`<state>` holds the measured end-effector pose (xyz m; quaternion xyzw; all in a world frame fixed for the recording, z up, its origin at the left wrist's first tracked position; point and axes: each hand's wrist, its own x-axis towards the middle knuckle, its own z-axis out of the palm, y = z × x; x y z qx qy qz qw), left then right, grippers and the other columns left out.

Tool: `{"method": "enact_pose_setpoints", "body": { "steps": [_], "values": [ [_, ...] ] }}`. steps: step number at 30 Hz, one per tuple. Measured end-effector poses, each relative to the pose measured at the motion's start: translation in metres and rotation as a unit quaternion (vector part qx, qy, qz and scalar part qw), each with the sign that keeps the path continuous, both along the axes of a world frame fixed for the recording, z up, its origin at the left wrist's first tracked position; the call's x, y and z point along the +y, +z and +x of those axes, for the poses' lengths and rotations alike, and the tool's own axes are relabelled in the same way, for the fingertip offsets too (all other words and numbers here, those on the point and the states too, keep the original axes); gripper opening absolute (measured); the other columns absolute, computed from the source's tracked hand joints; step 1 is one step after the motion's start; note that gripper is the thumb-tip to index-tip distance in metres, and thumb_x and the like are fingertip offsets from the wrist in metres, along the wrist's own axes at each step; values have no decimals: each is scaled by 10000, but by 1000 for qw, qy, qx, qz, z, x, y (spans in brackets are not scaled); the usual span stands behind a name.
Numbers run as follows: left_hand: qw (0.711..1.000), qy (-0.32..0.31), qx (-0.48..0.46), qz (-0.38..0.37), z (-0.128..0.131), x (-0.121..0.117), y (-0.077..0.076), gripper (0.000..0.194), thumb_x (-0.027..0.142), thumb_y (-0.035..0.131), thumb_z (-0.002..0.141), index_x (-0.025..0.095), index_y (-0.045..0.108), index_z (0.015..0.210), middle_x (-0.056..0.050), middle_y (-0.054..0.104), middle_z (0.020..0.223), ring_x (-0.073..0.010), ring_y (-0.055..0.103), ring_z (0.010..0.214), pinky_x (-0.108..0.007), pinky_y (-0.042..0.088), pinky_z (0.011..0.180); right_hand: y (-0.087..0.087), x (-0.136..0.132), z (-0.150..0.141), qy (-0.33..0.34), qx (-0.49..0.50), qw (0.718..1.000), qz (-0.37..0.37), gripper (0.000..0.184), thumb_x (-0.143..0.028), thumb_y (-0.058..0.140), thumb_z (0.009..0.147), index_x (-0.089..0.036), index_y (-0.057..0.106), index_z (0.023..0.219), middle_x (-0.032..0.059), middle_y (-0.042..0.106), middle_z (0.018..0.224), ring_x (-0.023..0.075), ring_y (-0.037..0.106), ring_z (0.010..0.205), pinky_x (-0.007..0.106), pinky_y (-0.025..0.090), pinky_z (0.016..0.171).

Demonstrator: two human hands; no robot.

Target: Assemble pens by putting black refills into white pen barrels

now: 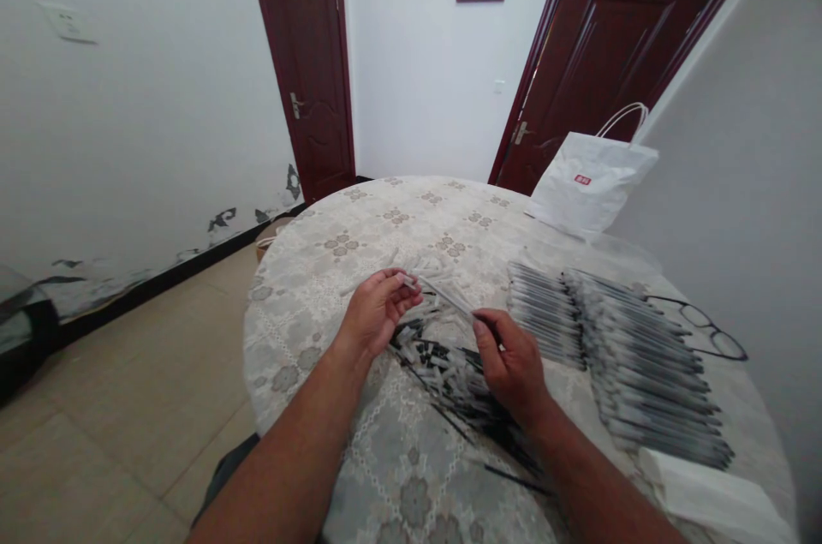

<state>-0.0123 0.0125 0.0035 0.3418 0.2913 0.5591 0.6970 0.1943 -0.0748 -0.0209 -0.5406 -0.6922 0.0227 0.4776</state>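
Observation:
My right hand (510, 355) is closed on the near end of a clear pen barrel (451, 299), which slants up and left toward my other hand. Between the fingertips of my left hand (378, 308) is a small, clear pen cap (407, 280). The barrel's far tip lies close to this cap; whether they touch I cannot tell. Below both hands spreads a loose pile of black and clear pen parts (443, 360). More short clear pieces (427, 264) lie just beyond my fingers. Right of my right hand, finished-looking pens (648, 364) are stacked in rows.
The round table has a patterned tablecloth (411, 227). At its back right stands a white paper bag (587, 184). A pair of glasses (699, 319) rests by the right edge, beside the pen rows. A folded white packet (712, 493) lies at the front right.

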Motion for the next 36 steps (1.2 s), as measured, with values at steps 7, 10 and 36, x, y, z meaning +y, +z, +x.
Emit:
{"method": "enact_pose_setpoints", "body": {
  "steps": [7, 10, 36],
  "values": [
    [999, 18, -31, -20, -2, -1, 2, 233, 180, 729, 793, 149, 598, 983, -138, 746, 1043, -233, 738, 962, -358, 599, 847, -8, 2, -5, 15, -23, 1000, -3, 186, -287, 500, 979, -232, 650, 1075, 57, 728, 895, 208, 686, 761, 319, 545, 745],
    [1000, 2, -22, -10, 0, -3, 2, 228, 194, 727, 808, 144, 608, 995, -145, 751, 1040, -234, 739, 965, -359, 597, 859, -7, 2, -5, 8, -32, 999, -4, 179, -290, 505, 981, -224, 650, 1063, 57, 731, 892, 208, 691, 765, 316, 547, 749],
    [999, 4, 42, 26, 4, -7, 5, 219, 253, 713, 852, 151, 595, 1005, -139, 743, 1037, -230, 741, 925, -332, 602, 791, -14, 7, -18, 153, 404, 855, -285, 282, -484, 615, 901, -204, 591, 923, -74, 488, 558, 75, 356, 407, 190, 248, 388]
  ]
}}
